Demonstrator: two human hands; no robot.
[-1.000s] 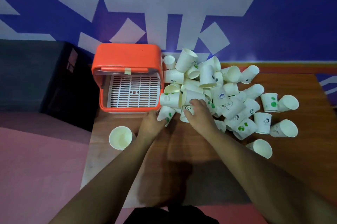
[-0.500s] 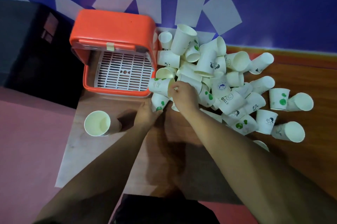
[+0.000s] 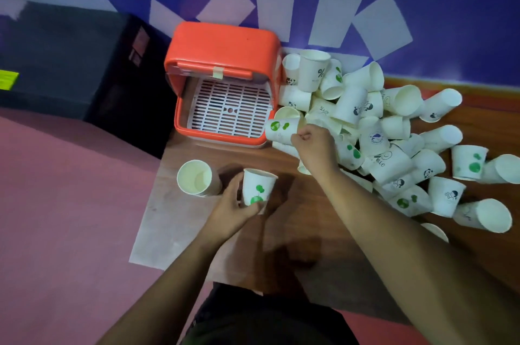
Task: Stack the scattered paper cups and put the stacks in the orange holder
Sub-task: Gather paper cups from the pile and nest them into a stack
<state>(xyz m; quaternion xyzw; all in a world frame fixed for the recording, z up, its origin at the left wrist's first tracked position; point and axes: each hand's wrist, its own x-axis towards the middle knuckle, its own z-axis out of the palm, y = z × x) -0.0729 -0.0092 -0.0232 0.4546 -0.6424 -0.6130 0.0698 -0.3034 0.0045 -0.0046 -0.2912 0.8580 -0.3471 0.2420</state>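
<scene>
Our left hand (image 3: 235, 205) grips a paper cup with a green print (image 3: 257, 185). The thumb lies on the cup's left side and the fingers curl round its lower part. The cup stands mouth up over the near-left part of the wooden table (image 3: 298, 235), and we cannot tell whether its base touches the wood. Just to its left a plain cup (image 3: 194, 177) stands upright on the table, apart from the hand.

Our right hand (image 3: 316, 146) reaches into the near-left edge of the pile of cups (image 3: 371, 125). Its fingers are curled tight, and the thumb and forefinger meet at the end of a cup lying on its side (image 3: 280, 131), which carries green marks. We cannot tell whether they actually pinch that cup.

The orange holder (image 3: 222, 45) sits at the back-left corner of the table against the blue wall (image 3: 455, 24), with its open side towards us and its white grid floor (image 3: 229, 110) showing. The pile touches its right side and spreads across the table to the right. Most of those cups are tipped over, and a few stand upright or upside down.

A black box (image 3: 70, 63) sits to the left of the holder, on the pink floor (image 3: 62, 204).
</scene>
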